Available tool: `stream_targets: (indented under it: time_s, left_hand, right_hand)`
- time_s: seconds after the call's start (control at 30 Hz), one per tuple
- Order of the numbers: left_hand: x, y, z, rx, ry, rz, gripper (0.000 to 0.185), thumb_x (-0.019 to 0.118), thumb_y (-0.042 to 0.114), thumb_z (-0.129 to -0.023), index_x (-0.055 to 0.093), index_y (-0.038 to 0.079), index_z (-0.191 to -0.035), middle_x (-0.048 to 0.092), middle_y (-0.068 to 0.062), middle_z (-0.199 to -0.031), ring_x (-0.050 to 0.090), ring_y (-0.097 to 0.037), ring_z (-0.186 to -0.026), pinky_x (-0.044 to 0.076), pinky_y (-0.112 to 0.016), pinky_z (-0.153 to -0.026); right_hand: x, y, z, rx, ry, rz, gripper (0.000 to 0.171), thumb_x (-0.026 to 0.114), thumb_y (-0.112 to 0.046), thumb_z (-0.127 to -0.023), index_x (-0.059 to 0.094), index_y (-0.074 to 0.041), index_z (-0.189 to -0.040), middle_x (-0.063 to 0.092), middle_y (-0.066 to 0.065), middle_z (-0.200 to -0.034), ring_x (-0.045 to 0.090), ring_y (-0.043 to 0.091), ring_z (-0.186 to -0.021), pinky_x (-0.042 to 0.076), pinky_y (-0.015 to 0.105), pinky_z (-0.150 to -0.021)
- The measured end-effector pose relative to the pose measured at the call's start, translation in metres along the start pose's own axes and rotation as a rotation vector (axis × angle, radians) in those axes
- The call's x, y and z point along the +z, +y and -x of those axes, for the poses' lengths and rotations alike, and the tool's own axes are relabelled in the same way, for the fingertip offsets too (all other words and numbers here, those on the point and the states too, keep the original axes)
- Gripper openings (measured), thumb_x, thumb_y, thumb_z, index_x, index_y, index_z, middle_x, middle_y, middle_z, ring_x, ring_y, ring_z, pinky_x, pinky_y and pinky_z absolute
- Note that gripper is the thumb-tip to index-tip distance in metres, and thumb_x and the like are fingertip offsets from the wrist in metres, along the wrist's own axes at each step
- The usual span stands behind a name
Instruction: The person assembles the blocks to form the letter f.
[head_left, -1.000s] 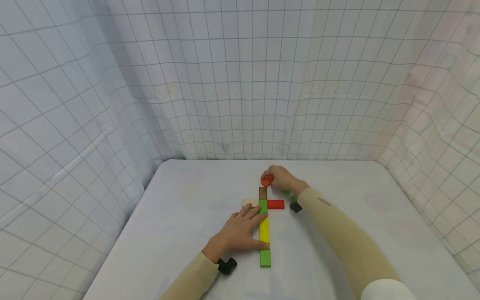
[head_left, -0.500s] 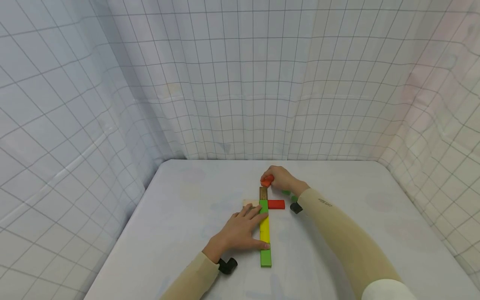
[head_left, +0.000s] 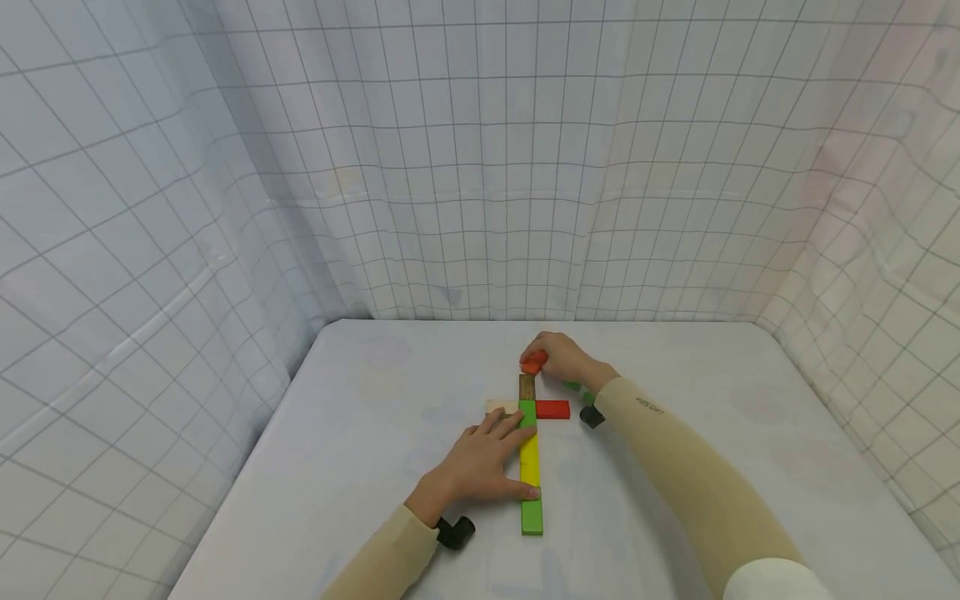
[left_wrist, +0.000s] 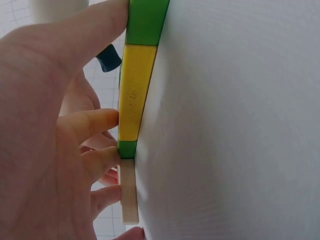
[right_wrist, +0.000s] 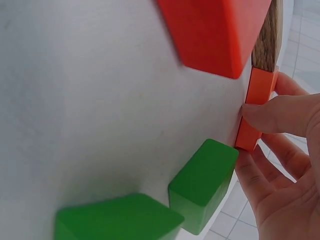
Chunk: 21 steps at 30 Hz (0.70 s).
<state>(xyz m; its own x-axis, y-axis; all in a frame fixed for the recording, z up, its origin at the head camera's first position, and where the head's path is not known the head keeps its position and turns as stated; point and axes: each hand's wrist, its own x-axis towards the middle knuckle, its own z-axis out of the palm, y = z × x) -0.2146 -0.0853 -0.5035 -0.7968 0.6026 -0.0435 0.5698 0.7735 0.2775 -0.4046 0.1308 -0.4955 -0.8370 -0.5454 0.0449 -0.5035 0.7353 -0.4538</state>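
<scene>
A line of flat blocks runs away from me on the white table: green, yellow, green, then brown wood. My left hand lies flat beside the line. Its fingers touch the yellow block and a beige block, and its thumb touches the near green block. My right hand pinches an orange block at the far end of the line. There the orange block meets the brown block.
A red block lies right of the line, and the beige block lies left of it. Two small green blocks sit by my right wrist. Gridded white curtains wall the table on three sides.
</scene>
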Motion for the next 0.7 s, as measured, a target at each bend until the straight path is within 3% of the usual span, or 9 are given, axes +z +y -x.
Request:
stream_targets:
  time_s: [0.27,0.7]
  left_hand:
    - [0.001,-0.001,-0.001,-0.004,-0.009,0.005,0.096,0.055,0.083,-0.081,0.033,0.03,-0.159,0.02,0.001,-0.167,0.013,-0.031,-0.152,0.033,-0.063,-0.107]
    - [0.003,-0.002,-0.002,-0.011,-0.018,0.004,0.098,0.054,0.085,-0.079,0.033,0.032,-0.159,0.019,0.001,-0.167,0.012,-0.031,-0.152,0.032,-0.063,-0.108]
  right_hand:
    - [-0.006,-0.003,0.004,0.015,0.004,-0.028,0.06,0.055,0.012,-0.083,0.073,-0.028,-0.125,0.059,0.004,-0.132,0.052,0.026,-0.122,0.043,0.048,-0.105]
    - [-0.033,-0.022,0.029,0.022,0.018,-0.058,0.05,0.061,0.004,-0.087,0.069,-0.017,-0.132,0.059,0.008,-0.137,0.051,0.031,-0.129,0.046,0.049,-0.102]
